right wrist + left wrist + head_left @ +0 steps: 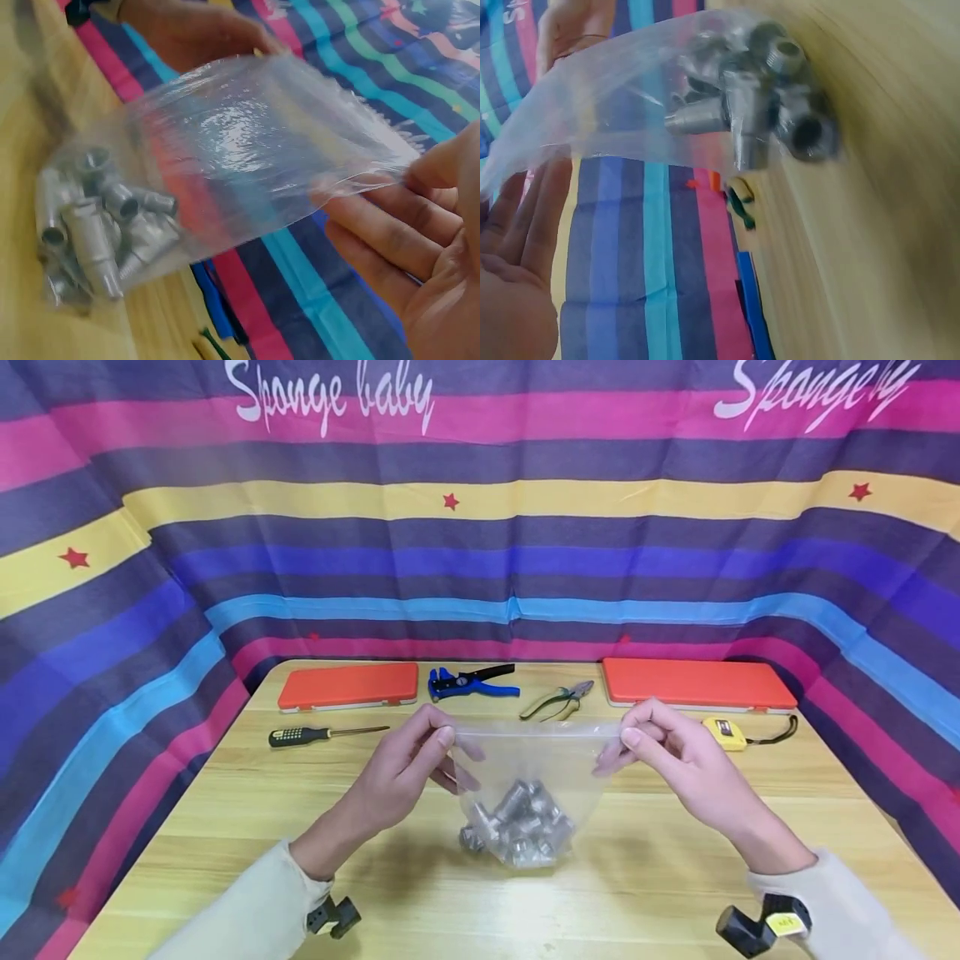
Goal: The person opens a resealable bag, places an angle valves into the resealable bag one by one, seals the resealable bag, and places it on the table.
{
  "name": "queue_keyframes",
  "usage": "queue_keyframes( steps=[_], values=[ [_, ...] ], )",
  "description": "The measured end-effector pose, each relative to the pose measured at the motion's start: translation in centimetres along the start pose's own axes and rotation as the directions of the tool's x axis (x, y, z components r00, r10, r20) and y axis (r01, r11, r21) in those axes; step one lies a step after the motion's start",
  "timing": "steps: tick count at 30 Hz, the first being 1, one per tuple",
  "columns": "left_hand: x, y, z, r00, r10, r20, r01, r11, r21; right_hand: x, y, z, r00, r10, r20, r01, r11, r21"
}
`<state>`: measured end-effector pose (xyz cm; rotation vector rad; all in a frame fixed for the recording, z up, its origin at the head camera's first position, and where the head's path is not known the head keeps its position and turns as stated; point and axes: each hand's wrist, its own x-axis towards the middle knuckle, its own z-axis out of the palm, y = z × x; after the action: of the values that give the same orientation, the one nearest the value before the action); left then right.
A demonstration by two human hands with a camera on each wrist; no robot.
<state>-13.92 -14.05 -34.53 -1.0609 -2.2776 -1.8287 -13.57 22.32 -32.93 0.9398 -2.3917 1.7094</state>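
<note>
Between my two hands hangs a clear plastic zip bag [536, 756], its top edge stretched straight across. My left hand [408, 760] pinches the bag's upper left corner between thumb and fingers. At the upper right corner my right hand [678, 760] pinches it the same way, with the other fingers behind the plastic. Several grey metal pipe fittings [525, 818] lie heaped in the bottom of the bag. In the left wrist view the fittings [746, 97] show threaded ends and round openings; the right wrist view shows the same fittings [94, 225] through the film.
Along the table's back lie a red flat case [348, 683], blue-and-black wire strippers [472, 682], pliers [558, 700] and a larger red case [697, 683]. A screwdriver [300, 737] lies at left, a yellow tape measure [724, 734] at right. A striped curtain [480, 560] surrounds the table.
</note>
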Motion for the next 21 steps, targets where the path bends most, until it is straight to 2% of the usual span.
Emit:
queue_keyframes(
  steps=[4,7,10,12,14,16,18,20,21],
  values=[
    [0.0,0.9,0.0,0.995,-0.090,0.038,0.095,0.981,-0.170,-0.3,-0.5,0.4,0.999,0.052,0.016,-0.054,0.989,0.137],
    [-0.2,1.3,0.1,0.987,-0.144,0.073,0.159,0.953,-0.257,-0.6,-0.5,0.5,0.994,0.092,0.058,-0.104,0.958,0.269],
    [-0.4,1.3,0.4,0.966,-0.221,0.133,0.254,0.903,-0.346,-0.9,-0.1,0.5,0.984,0.132,0.120,-0.169,0.905,0.390],
    [-0.7,1.1,0.7,0.941,-0.293,0.170,0.337,0.855,-0.394,-1.1,0.4,0.6,0.969,0.187,0.160,-0.241,0.859,0.451],
    [-0.8,0.6,0.9,0.907,-0.377,0.190,0.422,0.801,-0.425,-1.1,0.9,0.7,0.940,0.286,0.188,-0.342,0.807,0.482],
    [-0.8,-0.3,1.1,0.871,-0.456,0.185,0.488,0.759,-0.430,-0.9,1.6,0.9,0.895,0.404,0.190,-0.444,0.752,0.487],
    [-0.7,-1.4,1.0,0.837,-0.524,0.158,0.539,0.740,-0.403,-0.5,2.5,1.2,0.848,0.501,0.173,-0.519,0.717,0.465],
    [-0.4,-2.7,0.9,0.817,-0.562,0.128,0.566,0.740,-0.364,0.1,3.4,1.7,0.815,0.563,0.142,-0.565,0.714,0.414],
    [-0.2,-3.3,0.7,0.813,-0.572,0.108,0.572,0.751,-0.329,0.4,3.9,1.9,0.805,0.581,0.117,-0.577,0.723,0.379]
  ],
)
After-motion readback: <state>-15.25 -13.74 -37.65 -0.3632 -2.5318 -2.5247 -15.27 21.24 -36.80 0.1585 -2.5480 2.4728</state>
